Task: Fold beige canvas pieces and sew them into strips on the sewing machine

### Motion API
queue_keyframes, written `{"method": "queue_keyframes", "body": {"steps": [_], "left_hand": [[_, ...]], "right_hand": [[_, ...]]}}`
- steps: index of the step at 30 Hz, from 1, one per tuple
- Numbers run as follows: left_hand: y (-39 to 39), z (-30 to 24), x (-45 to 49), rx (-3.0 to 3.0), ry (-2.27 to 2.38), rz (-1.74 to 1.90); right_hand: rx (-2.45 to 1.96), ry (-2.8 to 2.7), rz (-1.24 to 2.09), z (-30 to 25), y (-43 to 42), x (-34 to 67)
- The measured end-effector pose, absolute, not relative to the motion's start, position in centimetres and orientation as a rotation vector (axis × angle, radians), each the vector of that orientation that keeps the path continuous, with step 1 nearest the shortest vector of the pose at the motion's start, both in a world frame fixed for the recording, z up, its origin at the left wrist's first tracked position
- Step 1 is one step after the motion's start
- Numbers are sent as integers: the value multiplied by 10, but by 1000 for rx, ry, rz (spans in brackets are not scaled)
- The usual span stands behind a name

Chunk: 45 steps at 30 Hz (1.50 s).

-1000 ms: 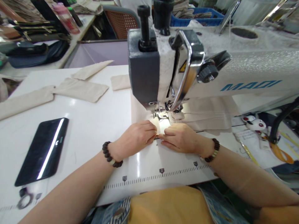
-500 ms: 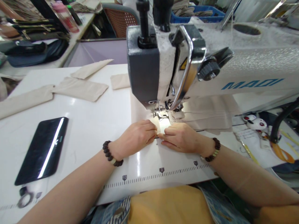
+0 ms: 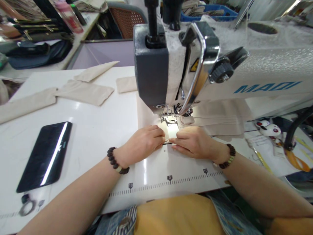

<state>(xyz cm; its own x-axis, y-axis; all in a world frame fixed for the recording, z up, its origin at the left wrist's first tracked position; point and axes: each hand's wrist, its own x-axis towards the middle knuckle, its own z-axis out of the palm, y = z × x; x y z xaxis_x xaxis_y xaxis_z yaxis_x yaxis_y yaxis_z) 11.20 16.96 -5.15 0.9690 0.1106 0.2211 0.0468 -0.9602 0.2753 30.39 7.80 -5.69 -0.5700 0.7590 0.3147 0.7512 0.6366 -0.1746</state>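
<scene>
A small piece of beige fabric (image 3: 166,128) lies by the lit presser foot (image 3: 171,120) of a sewing machine (image 3: 151,71). My left hand (image 3: 146,143) is closed on its near left edge, fingertips bunched together. My right hand (image 3: 193,141) is just to the right of the fabric. Its index finger points at the near corner, close to or touching it, with the thumb apart below and the other fingers curled. A long beige fabric panel (image 3: 144,112) lies flat left of the foot, partly under the machine head. Layered beige fabric (image 3: 220,117) lies under the machine arm.
Beige fabric pieces (image 3: 85,91) and a phone (image 3: 45,156) lie on the white table's left side. A ring-shaped item (image 3: 26,207) is near the phone. Papers, a white trinket (image 3: 270,129) and orange-handled scissors (image 3: 297,161) are at right. A blue basket (image 3: 220,13) stands behind.
My right hand has shifted slightly right, away from the fabric's near corner. My left hand stays almost in place at the fabric. The view has tilted a little.
</scene>
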Motion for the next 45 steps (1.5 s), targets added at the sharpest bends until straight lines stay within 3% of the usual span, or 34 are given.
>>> {"method": "queue_keyframes", "body": {"steps": [21, 36, 45], "left_hand": [[174, -42, 106, 2872, 184, 163], [187, -49, 115, 2964, 383, 253], [192, -56, 118, 2969, 446, 377]], "right_hand": [[-1410, -2528, 54, -61, 80, 298], [-1938, -2394, 46, -58, 88, 284], [-1942, -2372, 38, -62, 88, 283]]}}
